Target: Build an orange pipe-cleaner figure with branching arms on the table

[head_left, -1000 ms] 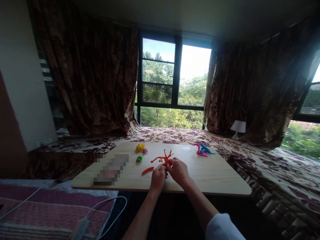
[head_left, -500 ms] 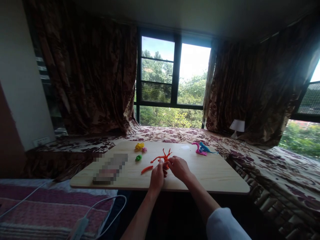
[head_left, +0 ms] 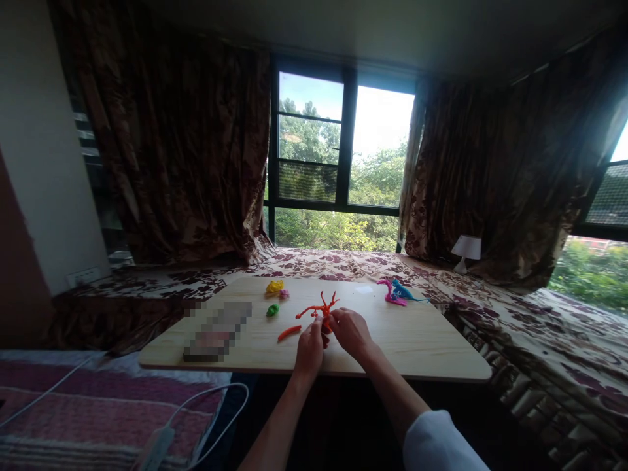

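Observation:
Both hands meet over the near middle of a pale wooden table [head_left: 412, 347]. Between them is an orange clay figure [head_left: 324, 307] with thin branching arms that stick up and out to the left. My left hand [head_left: 310, 343] is closed around its lower part. My right hand [head_left: 350, 330] pinches it from the right side, fingertips close to the left ones. The part inside the fingers is hidden, with something dark red showing below. Just left of my left hand lies a loose orange clay roll [head_left: 289, 333].
Farther left sit a green clay lump [head_left: 273, 310], a yellow lump [head_left: 274, 288] and a small pink lump [head_left: 284, 294]. A blurred-out flat object [head_left: 218, 330] lies at the table's left. Pink [head_left: 392, 297] and blue [head_left: 403, 289] clay figures stand at the back right. A white lamp [head_left: 466, 248] is beyond.
My fingers have shifted slightly on the orange figure, the left hand turning a little. The view has moved very slightly; the other clay pieces stay where they were.

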Available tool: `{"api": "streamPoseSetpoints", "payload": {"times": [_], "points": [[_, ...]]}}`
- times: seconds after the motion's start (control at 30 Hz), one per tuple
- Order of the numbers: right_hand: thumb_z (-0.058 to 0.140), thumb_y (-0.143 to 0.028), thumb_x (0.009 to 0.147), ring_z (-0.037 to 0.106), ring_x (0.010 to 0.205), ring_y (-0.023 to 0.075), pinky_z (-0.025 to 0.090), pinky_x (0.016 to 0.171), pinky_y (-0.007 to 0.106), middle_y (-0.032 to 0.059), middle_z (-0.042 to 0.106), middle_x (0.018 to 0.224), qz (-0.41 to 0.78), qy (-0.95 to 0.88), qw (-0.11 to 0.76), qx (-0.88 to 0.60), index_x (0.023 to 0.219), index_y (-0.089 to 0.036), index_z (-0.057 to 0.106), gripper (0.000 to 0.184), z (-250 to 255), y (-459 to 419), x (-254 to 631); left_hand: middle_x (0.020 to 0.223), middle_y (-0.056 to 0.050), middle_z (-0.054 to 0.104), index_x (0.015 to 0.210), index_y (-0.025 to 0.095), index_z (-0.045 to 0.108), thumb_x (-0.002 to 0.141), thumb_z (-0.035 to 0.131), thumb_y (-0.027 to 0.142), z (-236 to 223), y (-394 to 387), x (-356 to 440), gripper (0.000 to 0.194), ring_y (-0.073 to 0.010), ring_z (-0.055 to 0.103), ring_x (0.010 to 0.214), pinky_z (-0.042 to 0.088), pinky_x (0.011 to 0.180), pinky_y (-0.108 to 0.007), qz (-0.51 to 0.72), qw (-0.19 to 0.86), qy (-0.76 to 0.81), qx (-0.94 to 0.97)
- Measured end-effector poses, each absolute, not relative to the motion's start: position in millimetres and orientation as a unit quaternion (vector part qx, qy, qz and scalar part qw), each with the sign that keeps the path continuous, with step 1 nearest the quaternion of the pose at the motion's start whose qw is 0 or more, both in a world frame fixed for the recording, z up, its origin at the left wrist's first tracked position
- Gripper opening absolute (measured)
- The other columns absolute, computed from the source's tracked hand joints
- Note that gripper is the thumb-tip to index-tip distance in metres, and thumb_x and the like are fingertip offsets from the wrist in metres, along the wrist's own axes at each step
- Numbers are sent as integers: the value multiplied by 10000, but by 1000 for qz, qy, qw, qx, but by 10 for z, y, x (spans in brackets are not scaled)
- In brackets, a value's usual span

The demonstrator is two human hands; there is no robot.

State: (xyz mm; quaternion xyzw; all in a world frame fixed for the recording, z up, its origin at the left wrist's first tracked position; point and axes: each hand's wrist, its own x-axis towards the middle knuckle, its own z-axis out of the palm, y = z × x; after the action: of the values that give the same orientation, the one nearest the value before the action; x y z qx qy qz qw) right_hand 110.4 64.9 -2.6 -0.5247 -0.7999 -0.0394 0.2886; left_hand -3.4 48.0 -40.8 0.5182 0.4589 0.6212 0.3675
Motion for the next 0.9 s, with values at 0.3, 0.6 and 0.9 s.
{"api": "streamPoseSetpoints", "payload": {"times": [0.3, 0.6, 0.9], "points": [[418, -383, 846, 561, 714, 131, 307, 592, 223, -4, 635, 800, -44, -785, 307, -536, 786, -236, 610, 250, -42, 627, 1050, 552, -19, 570, 802, 140, 645, 790, 294, 557, -429, 489, -71, 545, -145, 530, 526, 433, 538, -261, 622, 367, 465, 512], [397, -345, 857, 574, 713, 142, 306, 581, 232, 19, 648, 796, -60, -769, 276, -574, 752, -216, 620, 279, -43, 645, 952, 711, -59, 637, 952, 124, 638, 787, 282, 565, -410, 497, -98, 591, -154, 561, 595, 451, 552, -267, 625, 399, 447, 500], [313, -344, 897, 595, 693, 142, 324, 583, 222, 22, 669, 725, 19, -756, 322, -569, 821, -229, 654, 368, 67, 506, 1154, 636, -47, 617, 879, 122, 654, 735, 441, 529, -442, 578, -94, 481, -131, 535, 513, 440, 501, -252, 637, 385, 474, 470]]}}
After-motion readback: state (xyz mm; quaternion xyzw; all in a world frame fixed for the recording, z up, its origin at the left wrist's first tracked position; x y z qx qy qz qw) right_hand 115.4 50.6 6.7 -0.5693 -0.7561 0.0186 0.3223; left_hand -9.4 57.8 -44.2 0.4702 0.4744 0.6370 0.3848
